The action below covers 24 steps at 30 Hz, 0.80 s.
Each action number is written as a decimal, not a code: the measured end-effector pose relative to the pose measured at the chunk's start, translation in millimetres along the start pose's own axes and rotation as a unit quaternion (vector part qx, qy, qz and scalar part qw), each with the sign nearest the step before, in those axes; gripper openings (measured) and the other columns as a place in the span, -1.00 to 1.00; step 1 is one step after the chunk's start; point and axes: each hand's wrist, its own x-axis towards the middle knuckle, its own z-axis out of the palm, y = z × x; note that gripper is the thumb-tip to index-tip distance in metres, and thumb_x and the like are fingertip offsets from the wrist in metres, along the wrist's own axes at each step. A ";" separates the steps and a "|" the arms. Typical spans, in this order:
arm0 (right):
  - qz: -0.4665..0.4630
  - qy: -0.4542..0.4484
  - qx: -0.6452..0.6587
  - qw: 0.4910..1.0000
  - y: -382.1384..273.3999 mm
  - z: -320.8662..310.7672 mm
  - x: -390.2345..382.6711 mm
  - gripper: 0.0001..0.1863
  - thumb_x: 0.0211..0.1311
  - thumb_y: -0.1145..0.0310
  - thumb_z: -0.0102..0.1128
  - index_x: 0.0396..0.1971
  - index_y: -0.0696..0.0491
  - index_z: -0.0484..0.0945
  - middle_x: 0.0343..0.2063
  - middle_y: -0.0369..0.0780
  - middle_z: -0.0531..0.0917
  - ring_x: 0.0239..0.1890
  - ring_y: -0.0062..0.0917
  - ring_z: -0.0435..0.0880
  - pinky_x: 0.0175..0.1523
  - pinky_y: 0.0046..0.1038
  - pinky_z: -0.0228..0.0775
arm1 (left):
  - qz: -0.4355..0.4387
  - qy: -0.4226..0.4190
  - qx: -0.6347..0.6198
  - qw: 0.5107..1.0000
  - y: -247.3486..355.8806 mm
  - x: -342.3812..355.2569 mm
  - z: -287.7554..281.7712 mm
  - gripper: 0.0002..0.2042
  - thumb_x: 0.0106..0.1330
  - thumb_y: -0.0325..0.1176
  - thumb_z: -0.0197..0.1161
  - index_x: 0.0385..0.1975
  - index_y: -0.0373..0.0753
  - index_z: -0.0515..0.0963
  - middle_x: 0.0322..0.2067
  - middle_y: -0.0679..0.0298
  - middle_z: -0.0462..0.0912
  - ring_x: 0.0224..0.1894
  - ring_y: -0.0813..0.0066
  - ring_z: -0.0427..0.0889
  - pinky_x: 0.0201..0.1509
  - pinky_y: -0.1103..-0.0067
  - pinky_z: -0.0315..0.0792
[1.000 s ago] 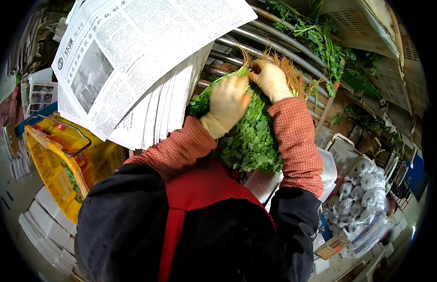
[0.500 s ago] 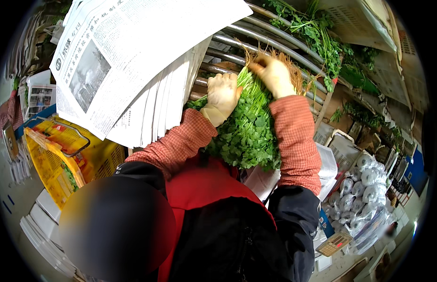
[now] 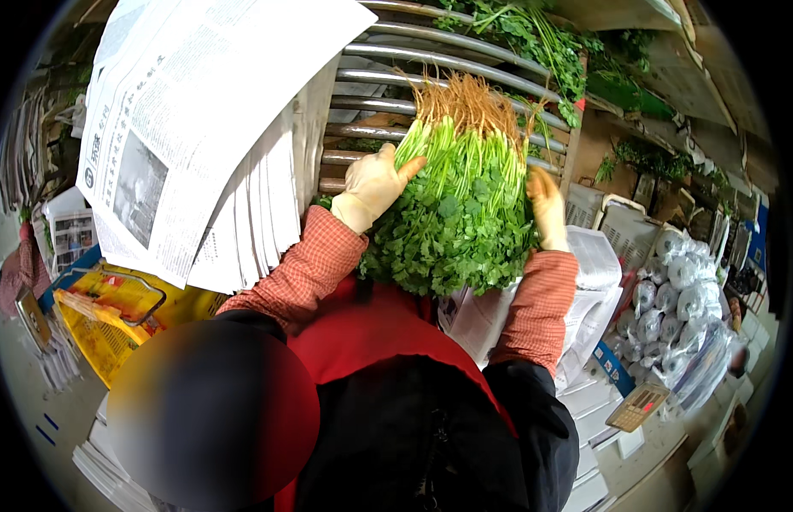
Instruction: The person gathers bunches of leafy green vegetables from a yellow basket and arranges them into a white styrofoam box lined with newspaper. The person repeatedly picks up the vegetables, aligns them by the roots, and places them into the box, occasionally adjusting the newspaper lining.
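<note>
A wide, leafy bunch of cilantro (image 3: 456, 205) lies in front of me, brown roots pointing away and green leaves toward my body. At its left edge is my left hand (image 3: 373, 183), in a pale yellowish glove, gripping the stems with the thumb laid over them. My right hand (image 3: 547, 207), gloved alike, curls its fingers round the bunch's right edge. Part of the right fingers is hidden behind stems and leaves. Under the roots runs a rack of metal bars (image 3: 375, 104).
Stacked newspapers (image 3: 234, 128) cover the left of the rack. A yellow basket (image 3: 106, 311) stands lower left. Loose greens (image 3: 542, 43) lie at the far right. Plastic-wrapped rolls (image 3: 678, 282) and a calculator (image 3: 638, 406) are at right, with folded newspaper (image 3: 482, 320) near my body.
The cilantro bunch has spread out wider, its roots now fully showing. My right hand has moved from the roots down to the bunch's right side; my left hand has shifted slightly left and nearer.
</note>
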 end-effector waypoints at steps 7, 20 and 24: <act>0.056 -0.116 -0.155 0.979 -131.7 13.6 -54.9 -0.08 0.11 -0.38 -0.11 0.34 -0.07 -0.01 -0.33 -0.07 0.62 -0.39 -0.37 0.61 -0.29 -0.33 0.50 | 0.009 0.103 -0.144 0.984 -22.8 11.1 24.8 -0.57 0.22 0.01 0.17 -0.35 -0.34 0.52 -0.49 -0.03 0.59 -0.40 0.05 0.59 -0.31 0.30 0.42; -0.060 -0.029 -0.102 0.993 -115.2 61.3 -63.8 -0.14 -0.03 0.46 0.32 0.29 0.07 0.06 0.00 0.03 0.47 -0.03 -0.13 0.52 0.01 -0.33 0.42 | -0.069 0.026 -0.191 0.979 21.3 35.5 7.9 -0.61 0.31 -0.07 0.05 -0.30 -0.38 0.46 -0.36 -0.16 0.57 -0.22 -0.19 0.51 -0.13 0.20 0.36; -0.118 0.024 -0.132 0.984 -97.2 69.1 -68.0 -0.11 -0.07 0.34 0.36 0.29 0.07 0.06 -0.13 -0.02 0.52 -0.18 -0.18 0.57 -0.15 -0.33 0.46 | -0.039 -0.094 -0.112 0.989 28.2 21.3 3.1 -0.32 0.27 0.20 -0.05 -0.09 -0.48 0.37 -0.18 -0.25 0.54 -0.08 -0.13 0.52 -0.02 0.26 0.41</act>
